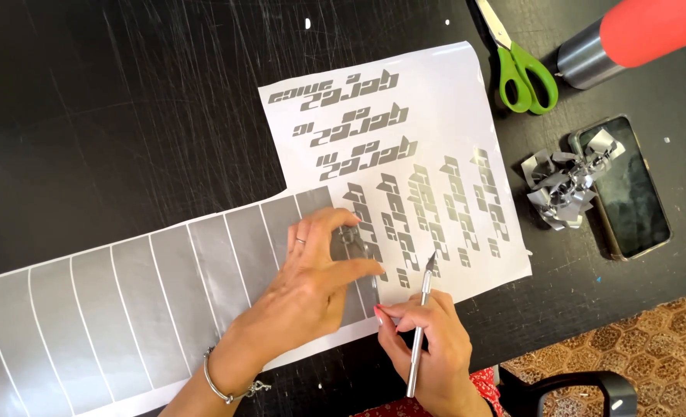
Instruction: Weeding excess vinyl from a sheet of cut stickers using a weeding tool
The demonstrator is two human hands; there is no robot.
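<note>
1. Tabletop (127, 100) is lying black and glossy, showing fine scratches all over and a few small white specks near the far edge.
2. Vinyl sheet (173, 286) is stretching from the left edge toward centre: silver strips split by thin white lines, on a white backing.
3. Left hand (312, 286) is pressing flat on the sheet where the strips are ending, fingers together and pinching a small silver piece at the tips; a ring and a wrist bracelet (223, 386) are showing.
4. Right hand (428, 347) is closing around a craft knife (420, 332) in a pen grip, blade tip resting on the white area just beside the left fingertips.
5. White part of the sheet is running up and right from the hands, carrying rows of silver cut lettering.
6. Green-handled scissors (522, 73) are lying at the top, just off the sheet's corner.
7. Grey cylinder with a red end (629, 38) is sitting right of the scissors.
8. Pile of silver scraps (559, 189) is sitting partly on a phone (625, 193), screen dark.
9. Patterned brown floor (652, 347) is showing past the table's near-right edge, with a black chair part (582, 390) below it.
</note>
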